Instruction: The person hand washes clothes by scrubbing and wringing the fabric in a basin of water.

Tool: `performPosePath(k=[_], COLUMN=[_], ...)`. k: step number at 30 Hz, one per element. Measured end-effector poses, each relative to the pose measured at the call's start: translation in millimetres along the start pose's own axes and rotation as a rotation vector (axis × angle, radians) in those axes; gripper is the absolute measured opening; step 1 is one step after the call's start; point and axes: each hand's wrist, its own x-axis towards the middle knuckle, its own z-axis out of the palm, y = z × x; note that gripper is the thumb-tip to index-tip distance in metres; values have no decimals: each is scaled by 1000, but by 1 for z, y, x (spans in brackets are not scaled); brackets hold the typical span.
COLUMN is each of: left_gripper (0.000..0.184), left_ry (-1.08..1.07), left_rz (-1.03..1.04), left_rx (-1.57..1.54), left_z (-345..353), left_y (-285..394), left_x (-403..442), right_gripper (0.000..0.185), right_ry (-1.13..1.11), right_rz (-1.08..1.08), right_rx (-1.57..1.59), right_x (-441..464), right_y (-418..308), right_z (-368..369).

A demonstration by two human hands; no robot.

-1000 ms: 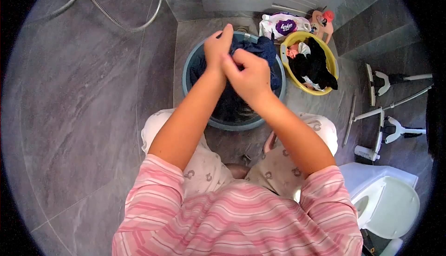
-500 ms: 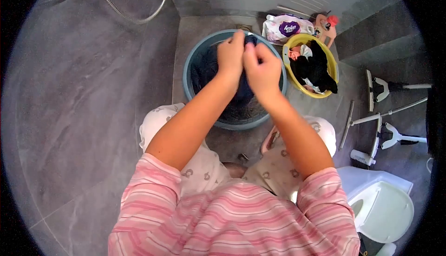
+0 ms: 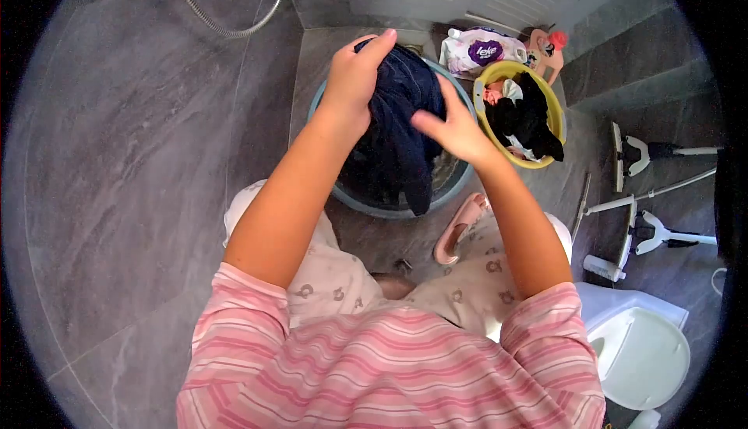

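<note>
- Dark blue cloth [image 3: 401, 105], creased and heavy-looking, hangs in folds over the round, smooth-rimmed blue-grey tub [image 3: 368, 209].
- Left hand [image 3: 352, 82] grasps the cloth's upper left edge.
- Right hand [image 3: 456, 123], thumb spread from fingers, lies against its right side; with the blur, I cannot tell whether it grips.
- Yellow basin [image 3: 533, 164] beside the tub holds limp black fabric [image 3: 520, 121].

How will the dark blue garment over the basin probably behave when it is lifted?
The dark blue garment is likely floppy, because it drapes in soft folds from the left hand. It may be rather heavy, since the bunch looks thick, though wetness is unclear. Its narrow lower end would probably swing, as it hangs loose.
</note>
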Motion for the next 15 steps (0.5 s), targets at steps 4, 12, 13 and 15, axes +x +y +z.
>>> performPosePath(k=[4,12,13,15], left_gripper=[17,59,57,55], left_ry=[-15,-357,-497,-524], left_rz=[-42,309,109,-118], left_rx=[-92,1156,1351,1548], left_z=[1,-21,-25,-32], left_y=[-6,27,33,25], left_x=[-1,2,3,12], right_gripper=[60,33,34,33], right_ry=[-110,201,217,284], right_rz=[135,169,187,220], right_rx=[-169,35,157,409], right_x=[-7,-2,0,2], right_y=[17,-9,-8,-11], right_z=[-1,-63,-70,-79])
